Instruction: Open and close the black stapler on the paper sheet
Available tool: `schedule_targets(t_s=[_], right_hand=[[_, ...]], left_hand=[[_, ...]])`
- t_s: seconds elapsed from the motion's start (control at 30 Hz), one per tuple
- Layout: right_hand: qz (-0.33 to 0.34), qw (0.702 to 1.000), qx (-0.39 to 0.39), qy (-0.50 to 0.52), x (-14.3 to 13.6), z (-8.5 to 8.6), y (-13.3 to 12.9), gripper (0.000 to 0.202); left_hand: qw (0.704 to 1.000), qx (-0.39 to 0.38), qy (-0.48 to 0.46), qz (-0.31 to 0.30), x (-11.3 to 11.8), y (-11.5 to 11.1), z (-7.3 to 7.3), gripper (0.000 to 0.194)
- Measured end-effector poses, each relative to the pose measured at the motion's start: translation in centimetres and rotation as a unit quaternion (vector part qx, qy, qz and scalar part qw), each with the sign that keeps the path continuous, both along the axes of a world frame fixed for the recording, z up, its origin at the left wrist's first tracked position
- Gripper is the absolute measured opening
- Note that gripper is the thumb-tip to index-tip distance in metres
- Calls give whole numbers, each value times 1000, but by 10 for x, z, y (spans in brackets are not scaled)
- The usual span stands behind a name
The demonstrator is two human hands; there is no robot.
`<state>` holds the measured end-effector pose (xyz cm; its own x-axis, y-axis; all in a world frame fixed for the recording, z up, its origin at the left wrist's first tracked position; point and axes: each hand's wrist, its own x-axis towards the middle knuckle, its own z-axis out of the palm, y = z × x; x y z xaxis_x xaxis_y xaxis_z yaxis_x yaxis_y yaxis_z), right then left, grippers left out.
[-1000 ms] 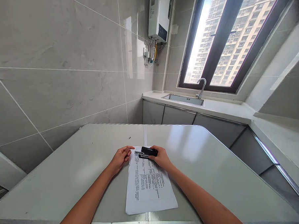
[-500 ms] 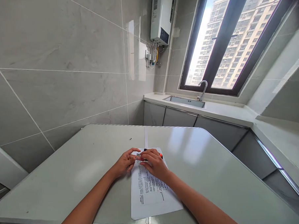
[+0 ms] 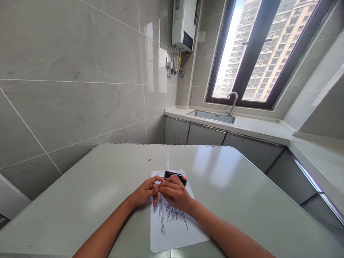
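Fingers (image 3: 156, 179) bunched together, can't tell if pinching anything. Probably midway: stapler (image 3: 175, 174) down on paper (image 3: 174, 224), fiddling unfinished.

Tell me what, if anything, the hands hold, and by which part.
It cannot be told: left hand and right hand meet beside the stapler, hiding any hold.

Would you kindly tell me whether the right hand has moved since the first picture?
Yes: the right hand has moved left. At first it was right of the table seam; now it reaches across that line.
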<state>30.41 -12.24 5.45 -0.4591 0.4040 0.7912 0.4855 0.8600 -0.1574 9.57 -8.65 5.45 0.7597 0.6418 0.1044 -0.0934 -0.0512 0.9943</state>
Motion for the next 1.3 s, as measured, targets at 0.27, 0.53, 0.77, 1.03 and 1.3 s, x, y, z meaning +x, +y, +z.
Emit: schedule_targets(t_s=[0.27,0.53,0.77,1.03,1.3], right_hand=[[-107,964,-113,216,40,26,24,13],[-339,843,-332,254,151,-7,77,24],[-363,828,-363,225,158,-36,94,17],[-385,823,-357,217,155,-42,97,16],[-391,820,-351,226,150,-42,98,18]], left_hand=[[989,60,-19,137,-8,11,0,57],[964,48,-10,263,-9,16,2,42],[961,43,-1,273,-8,16,4,41],[953,38,13,302,-10,18,5,37],[944,34,28,328,-11,22,2,39]])
